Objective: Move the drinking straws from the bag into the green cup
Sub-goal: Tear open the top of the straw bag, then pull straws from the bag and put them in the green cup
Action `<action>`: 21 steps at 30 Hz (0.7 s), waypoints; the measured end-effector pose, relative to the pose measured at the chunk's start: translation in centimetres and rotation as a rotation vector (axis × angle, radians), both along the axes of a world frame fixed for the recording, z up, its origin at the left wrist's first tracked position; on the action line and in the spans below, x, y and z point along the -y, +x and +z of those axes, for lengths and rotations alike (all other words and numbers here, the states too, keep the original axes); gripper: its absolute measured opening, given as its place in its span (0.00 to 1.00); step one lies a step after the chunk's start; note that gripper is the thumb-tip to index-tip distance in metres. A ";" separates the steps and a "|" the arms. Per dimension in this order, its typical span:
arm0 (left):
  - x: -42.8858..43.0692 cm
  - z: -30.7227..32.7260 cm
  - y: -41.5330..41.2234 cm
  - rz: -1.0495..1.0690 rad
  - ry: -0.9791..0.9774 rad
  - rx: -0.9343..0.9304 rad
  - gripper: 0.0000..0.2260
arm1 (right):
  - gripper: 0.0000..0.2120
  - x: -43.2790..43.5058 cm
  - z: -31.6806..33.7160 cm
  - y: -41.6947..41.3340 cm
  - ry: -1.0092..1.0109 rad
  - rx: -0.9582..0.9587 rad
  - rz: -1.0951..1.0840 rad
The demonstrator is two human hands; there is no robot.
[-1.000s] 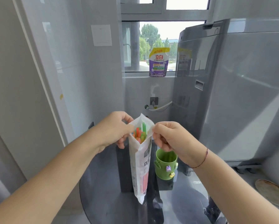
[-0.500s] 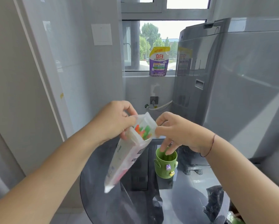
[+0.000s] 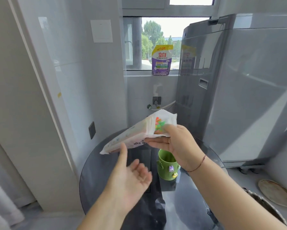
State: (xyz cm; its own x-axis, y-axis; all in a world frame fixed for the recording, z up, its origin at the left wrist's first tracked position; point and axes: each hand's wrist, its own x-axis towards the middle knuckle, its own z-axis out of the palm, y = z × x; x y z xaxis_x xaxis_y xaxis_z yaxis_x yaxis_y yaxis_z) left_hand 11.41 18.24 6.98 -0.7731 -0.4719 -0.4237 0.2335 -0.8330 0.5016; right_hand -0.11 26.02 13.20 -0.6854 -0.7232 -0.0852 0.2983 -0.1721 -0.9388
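A long white plastic bag [image 3: 132,135] lies tilted nearly level in the air, its open mouth up to the right. Coloured drinking straws [image 3: 159,125], orange, green and pink, show inside the mouth. My right hand [image 3: 174,143] grips the bag just below its mouth, thumb on top. My left hand [image 3: 131,173] is off the bag, palm up and fingers spread, its forefinger tip touching or nearly touching the bag's low end. The green cup [image 3: 167,165] stands upright on the dark round glass table [image 3: 96,176], under my right hand, partly hidden by the wrist.
A grey washing machine [image 3: 239,90] stands close on the right. A purple and yellow detergent pouch [image 3: 162,60] sits on the window sill. A wall socket with a white hose [image 3: 157,103] is behind the bag. A round brownish dish [image 3: 275,193] lies on the floor at right.
My left hand has let go of the bag's mouth and dropped below the bag, open. My right hand now holds the bag alone, and the bag has swung from hanging upright to almost level.
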 end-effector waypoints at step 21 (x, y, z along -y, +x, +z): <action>0.6 0.2 -4.4 0.087 0.032 -0.257 0.18 | 0.20 -4.2 -1.4 -1.0 0.458 -1.079 -0.111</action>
